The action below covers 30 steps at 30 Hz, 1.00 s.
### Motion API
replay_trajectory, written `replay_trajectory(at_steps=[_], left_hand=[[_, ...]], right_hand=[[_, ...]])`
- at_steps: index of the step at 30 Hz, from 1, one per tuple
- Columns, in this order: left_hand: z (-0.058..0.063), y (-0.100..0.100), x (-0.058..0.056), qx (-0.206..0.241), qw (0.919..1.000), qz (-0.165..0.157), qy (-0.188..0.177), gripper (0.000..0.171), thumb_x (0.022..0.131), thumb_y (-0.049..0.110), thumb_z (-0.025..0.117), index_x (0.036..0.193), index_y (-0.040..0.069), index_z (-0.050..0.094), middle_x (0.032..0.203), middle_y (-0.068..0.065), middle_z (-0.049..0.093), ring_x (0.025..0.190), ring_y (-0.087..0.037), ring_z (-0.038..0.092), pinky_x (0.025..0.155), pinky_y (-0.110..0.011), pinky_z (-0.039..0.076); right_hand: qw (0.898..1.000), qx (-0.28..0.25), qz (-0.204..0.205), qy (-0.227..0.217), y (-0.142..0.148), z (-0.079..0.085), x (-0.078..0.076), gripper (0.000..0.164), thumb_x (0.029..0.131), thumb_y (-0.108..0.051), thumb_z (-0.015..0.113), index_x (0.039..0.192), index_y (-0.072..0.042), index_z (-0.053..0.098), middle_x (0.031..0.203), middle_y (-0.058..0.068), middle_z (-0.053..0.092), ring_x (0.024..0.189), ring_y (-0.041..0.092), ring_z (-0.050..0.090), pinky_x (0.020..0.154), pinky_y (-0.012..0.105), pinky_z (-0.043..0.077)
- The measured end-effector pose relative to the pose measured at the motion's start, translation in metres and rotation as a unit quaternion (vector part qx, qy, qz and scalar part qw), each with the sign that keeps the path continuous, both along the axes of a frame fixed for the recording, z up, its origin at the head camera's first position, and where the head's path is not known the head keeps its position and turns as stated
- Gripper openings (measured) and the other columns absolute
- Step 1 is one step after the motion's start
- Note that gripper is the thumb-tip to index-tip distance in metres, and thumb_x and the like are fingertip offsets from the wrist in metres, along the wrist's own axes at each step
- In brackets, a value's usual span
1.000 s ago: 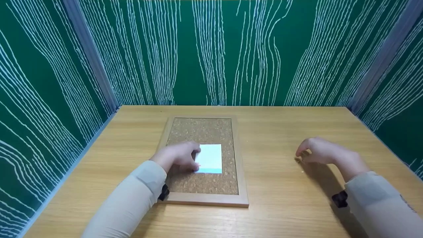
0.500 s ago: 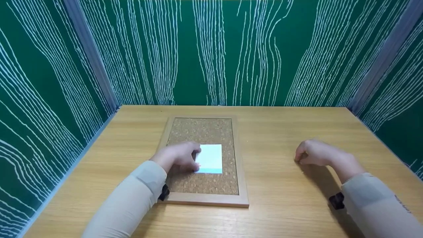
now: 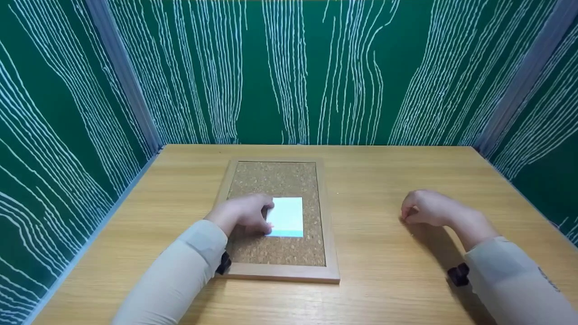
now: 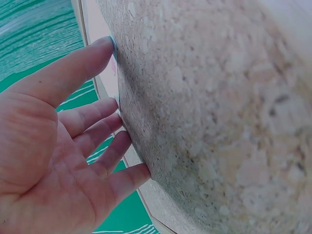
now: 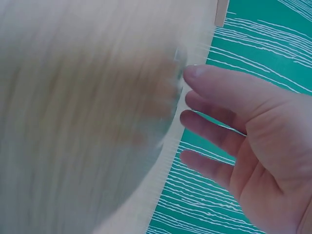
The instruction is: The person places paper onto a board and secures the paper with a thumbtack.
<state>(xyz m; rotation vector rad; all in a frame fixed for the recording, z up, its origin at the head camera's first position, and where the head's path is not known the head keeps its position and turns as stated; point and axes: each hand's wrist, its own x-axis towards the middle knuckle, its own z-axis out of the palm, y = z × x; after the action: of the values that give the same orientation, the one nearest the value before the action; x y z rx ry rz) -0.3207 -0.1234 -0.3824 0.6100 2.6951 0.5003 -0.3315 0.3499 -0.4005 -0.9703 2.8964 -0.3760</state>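
Note:
A pale square paper note [image 3: 287, 216] lies on a wood-framed cork board [image 3: 280, 176], left of the table's middle. My left hand [image 3: 244, 214] rests on the note's left edge, thumb and fingers spread apart. In the left wrist view the left fingertips [image 4: 141, 170] touch the surface and the thumb presses the paper's edge. Well to the right of the board, my right hand [image 3: 429, 208] reaches down to the tabletop with thumb and fingertips drawn together. In the right wrist view the right hand [image 5: 253, 141] has its fingertips at the table; whether anything tiny is between them cannot be seen.
The wooden table [image 3: 370, 257] carries the board and both hands. A tiny pale speck [image 3: 337, 193] lies right of the board. Green walls [image 3: 253, 72] with white wavy lines enclose the back and sides, joined by grey corner posts [image 3: 124, 76].
My right hand has drawn its thumb and fingertips together at the tabletop and shifted slightly left. My left hand, the note and the board stay where they were.

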Motion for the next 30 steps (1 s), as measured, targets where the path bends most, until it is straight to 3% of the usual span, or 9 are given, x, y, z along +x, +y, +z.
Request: replay_trajectory(at_steps=[5,12,18,21,27,30], left_hand=[[0.0,0.0,0.0,0.001,1.0,0.006,-0.002,0.067,0.088,0.031,0.081,0.145,0.009,0.055,0.146,-0.009,0.052,0.133,-0.03,0.047,0.112,-0.051,0.035],[0.001,0.0,0.002,0.001,0.9999,0.015,-0.007,0.065,0.089,0.032,0.08,0.145,0.012,0.055,0.144,-0.007,0.053,0.128,-0.028,0.049,0.111,-0.052,0.036],[0.001,-0.001,0.002,0.006,0.9996,0.025,-0.014,0.065,0.089,0.031,0.08,0.146,0.014,0.055,0.142,-0.006,0.054,0.125,-0.026,0.049,0.11,-0.052,0.037],[0.002,0.0,0.003,0.007,0.9995,0.027,-0.014,0.065,0.089,0.031,0.08,0.146,0.014,0.055,0.144,-0.006,0.053,0.126,-0.026,0.049,0.111,-0.052,0.036],[0.002,0.002,0.003,0.004,0.9998,0.018,-0.01,0.067,0.088,0.029,0.081,0.146,0.009,0.055,0.15,-0.011,0.05,0.136,-0.028,0.045,0.114,-0.049,0.032],[0.002,0.002,0.003,0.002,0.9997,0.021,-0.011,0.066,0.088,0.03,0.081,0.146,0.01,0.055,0.15,-0.01,0.05,0.136,-0.029,0.045,0.114,-0.05,0.033]], right_hand=[[0.999,-0.034,0.0,0.032,-0.006,0.002,0.002,0.017,0.084,0.0,0.08,0.085,-0.017,0.077,0.095,-0.002,0.069,0.09,0.022,0.063,0.086,0.051,0.054],[0.991,-0.113,0.004,0.069,-0.02,0.003,0.002,0.014,0.086,-0.003,0.081,0.09,-0.016,0.078,0.114,0.015,0.07,0.107,0.036,0.065,0.096,0.059,0.049],[0.979,-0.172,0.012,0.11,-0.034,0.01,-0.001,0.014,0.085,-0.002,0.081,0.09,-0.014,0.078,0.113,0.01,0.07,0.107,0.033,0.065,0.093,0.057,0.051],[0.97,-0.193,0.021,0.145,-0.041,0.012,-0.002,0.016,0.083,0.0,0.083,0.09,-0.014,0.079,0.111,0.007,0.071,0.104,0.029,0.066,0.09,0.048,0.055],[0.939,-0.256,0.064,0.221,-0.057,0.015,-0.006,0.023,0.075,0.005,0.086,0.087,-0.014,0.078,0.105,0.008,0.072,0.097,0.025,0.068,0.091,0.012,0.046],[0.923,-0.288,0.084,0.241,-0.063,0.017,-0.006,0.026,0.075,0.008,0.086,0.088,-0.013,0.079,0.105,0.008,0.071,0.096,0.025,0.067,0.092,0.01,0.044]])
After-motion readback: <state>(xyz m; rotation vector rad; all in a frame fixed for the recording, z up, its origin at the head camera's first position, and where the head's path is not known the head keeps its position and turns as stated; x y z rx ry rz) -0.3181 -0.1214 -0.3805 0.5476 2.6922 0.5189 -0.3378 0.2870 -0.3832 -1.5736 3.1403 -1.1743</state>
